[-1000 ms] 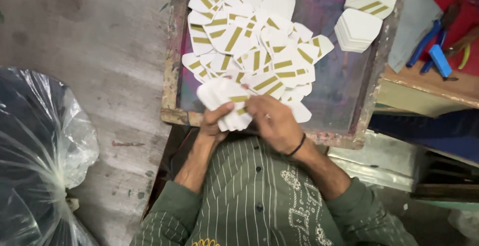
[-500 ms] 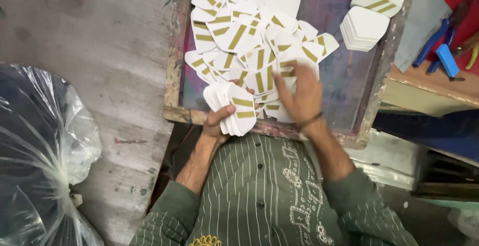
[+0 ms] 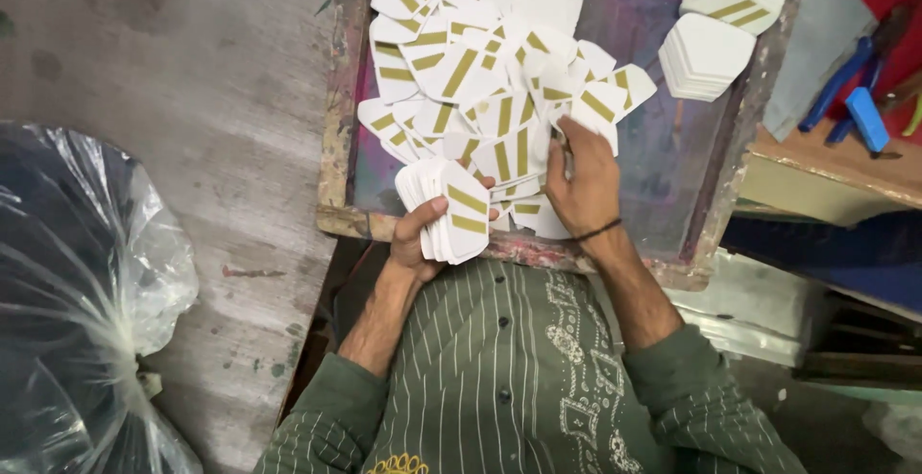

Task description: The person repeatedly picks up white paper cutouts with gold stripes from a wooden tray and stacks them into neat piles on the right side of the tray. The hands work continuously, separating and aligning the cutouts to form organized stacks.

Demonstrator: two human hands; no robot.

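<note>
Far left: clear plastic bag (image 3: 77, 311) on the grey floor (image 3: 192, 99). Next, left hand (image 3: 423, 234) curled shut round a held stack of cards (image 3: 451, 210), near edge of the wooden frame (image 3: 336, 99). Cards are white, pointed-end shape, w/ olive-gold stripes; top one shows 2 stripes. Loose pile of cards (image 3: 480, 61) spreads over the frame's screen, too many to count. Right hand (image 3: 581, 181) lies flat on the pile, fingers spread, gripping nothing clear. Far right: 2 neat card stacks (image 3: 725, 18), then blue pliers (image 3: 850, 90) on the desk (image 3: 826, 162).
</note>
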